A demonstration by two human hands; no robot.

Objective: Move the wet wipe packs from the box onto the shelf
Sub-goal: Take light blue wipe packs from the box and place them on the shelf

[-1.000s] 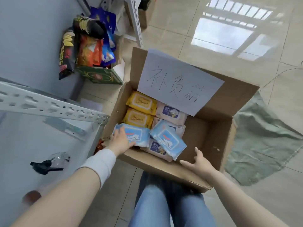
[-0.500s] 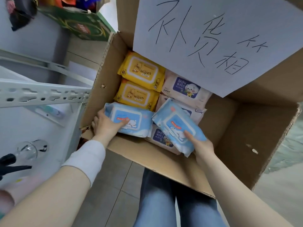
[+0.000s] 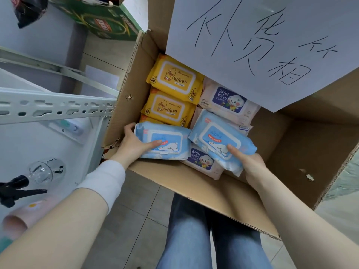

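Left hand (image 3: 134, 146) grips the flat pale-blue plastic wipe pack (image 3: 167, 141), right hand (image 3: 249, 164) the tilted pale-blue pack (image 3: 217, 133), thumbs atop, seemingly for lifting.

Left of my left hand (image 3: 134, 144) I see the white shelf (image 3: 19, 146). A clear spray bottle (image 3: 44, 171) and a pink container (image 3: 17, 220) rest on it. Grey tiled floor (image 3: 136, 220) lies beneath.

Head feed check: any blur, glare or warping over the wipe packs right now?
Head view: even, soft light, no glare inside the box; lettering on the top yellow pack reads cleanly. Head view edges: wide-angle stretch bows the shelf rail, and the spray bottle at lower left looks soft.
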